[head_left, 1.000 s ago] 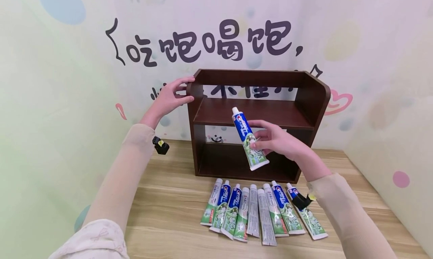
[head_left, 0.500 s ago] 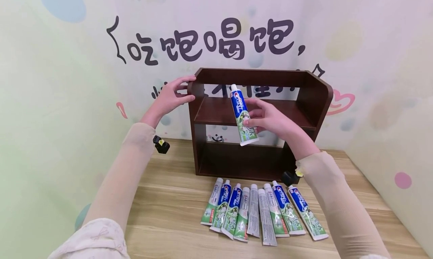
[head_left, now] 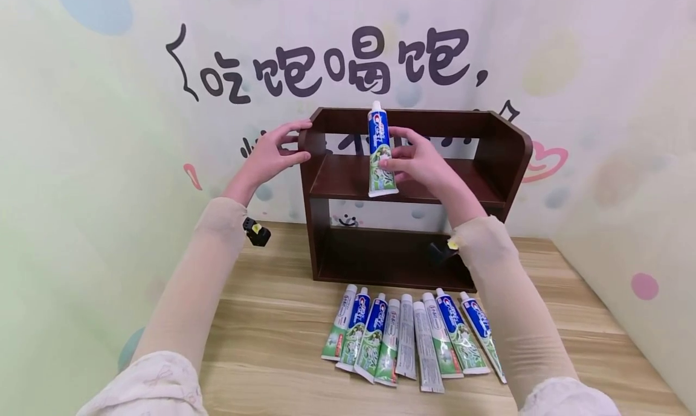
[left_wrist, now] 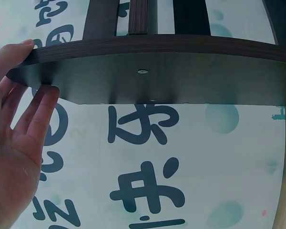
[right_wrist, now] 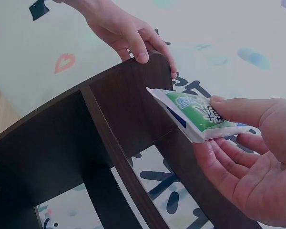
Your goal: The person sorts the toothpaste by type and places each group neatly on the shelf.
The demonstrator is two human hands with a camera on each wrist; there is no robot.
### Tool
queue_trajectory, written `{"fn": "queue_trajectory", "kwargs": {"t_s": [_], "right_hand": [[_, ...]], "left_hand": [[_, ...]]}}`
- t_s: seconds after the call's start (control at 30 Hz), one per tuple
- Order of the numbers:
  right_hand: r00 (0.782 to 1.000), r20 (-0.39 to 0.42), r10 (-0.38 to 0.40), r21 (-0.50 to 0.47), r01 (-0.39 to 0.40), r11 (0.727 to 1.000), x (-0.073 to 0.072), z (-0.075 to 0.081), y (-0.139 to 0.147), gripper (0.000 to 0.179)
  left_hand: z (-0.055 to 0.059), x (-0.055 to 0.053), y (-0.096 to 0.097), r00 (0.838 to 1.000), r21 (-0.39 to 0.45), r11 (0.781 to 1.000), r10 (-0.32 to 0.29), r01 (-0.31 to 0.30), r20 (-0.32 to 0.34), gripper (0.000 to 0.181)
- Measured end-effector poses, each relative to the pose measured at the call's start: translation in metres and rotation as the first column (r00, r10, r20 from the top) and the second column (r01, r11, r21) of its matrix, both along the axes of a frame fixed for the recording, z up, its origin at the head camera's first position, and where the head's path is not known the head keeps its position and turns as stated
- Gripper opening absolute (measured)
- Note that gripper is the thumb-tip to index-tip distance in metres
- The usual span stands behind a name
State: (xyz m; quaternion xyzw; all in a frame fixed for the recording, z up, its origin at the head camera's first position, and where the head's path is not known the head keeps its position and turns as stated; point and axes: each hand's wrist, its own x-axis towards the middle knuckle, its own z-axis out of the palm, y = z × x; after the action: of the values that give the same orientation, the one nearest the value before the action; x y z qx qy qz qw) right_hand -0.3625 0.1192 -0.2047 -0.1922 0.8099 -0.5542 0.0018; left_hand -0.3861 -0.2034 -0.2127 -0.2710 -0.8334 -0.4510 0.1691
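Observation:
My right hand [head_left: 415,159] pinches a blue, green and white toothpaste tube [head_left: 379,126] between thumb and fingers. The tube is nearly upright, cap up, in front of the upper level of a dark brown wooden shelf [head_left: 413,180]. In the right wrist view its flat crimped end points toward the camera, and the thumb [right_wrist: 229,109] lies on the printed face. At the upper left corner of the shelf, my left hand [head_left: 272,153] grips the side panel [left_wrist: 171,76], thumb on one side and fingers on the other, as the left wrist view also shows.
Several toothpaste tubes [head_left: 371,337] lie side by side on the wooden table [head_left: 272,319] in front of the shelf. My right forearm [head_left: 516,295] partly covers the rightmost tube. A patterned wall [head_left: 244,41] with black lettering stands behind.
My right hand has raised the toothpaste tube from the lower level of the shelf to its top and slightly leftward, turning it more upright. The left hand keeps its grip on the panel.

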Motion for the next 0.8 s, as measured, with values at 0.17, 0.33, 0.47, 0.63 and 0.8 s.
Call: {"fn": "queue_trajectory", "kwargs": {"t_s": [0.17,0.33,0.47,0.63,0.8], "right_hand": [[1.000,-0.012,-0.009,-0.075,0.008,0.997,-0.016,-0.006,-0.012,0.075],[0.999,0.009,-0.044,-0.127,0.045,0.991,-0.030,-0.011,-0.020,0.075],[0.998,0.023,-0.064,-0.177,0.067,0.982,-0.042,-0.014,-0.026,0.075],[0.996,0.020,-0.083,-0.242,0.086,0.966,-0.055,-0.016,-0.037,0.075],[0.994,0.014,-0.108,-0.285,0.107,0.952,-0.061,-0.014,-0.047,0.077]], "left_hand": [[-0.001,0.002,-0.002,1.000,-0.014,1.000,0.013,-0.013,0.010,0.060],[0.001,0.002,-0.002,1.000,-0.032,0.999,0.019,-0.018,0.024,0.061],[0.004,0.001,0.001,1.000,-0.026,1.000,0.006,-0.005,0.028,0.062],[0.004,0.000,0.001,1.000,-0.033,0.999,0.015,-0.014,0.027,0.061],[0.003,0.001,0.000,1.000,-0.035,0.999,0.010,-0.010,0.013,0.060]]}}
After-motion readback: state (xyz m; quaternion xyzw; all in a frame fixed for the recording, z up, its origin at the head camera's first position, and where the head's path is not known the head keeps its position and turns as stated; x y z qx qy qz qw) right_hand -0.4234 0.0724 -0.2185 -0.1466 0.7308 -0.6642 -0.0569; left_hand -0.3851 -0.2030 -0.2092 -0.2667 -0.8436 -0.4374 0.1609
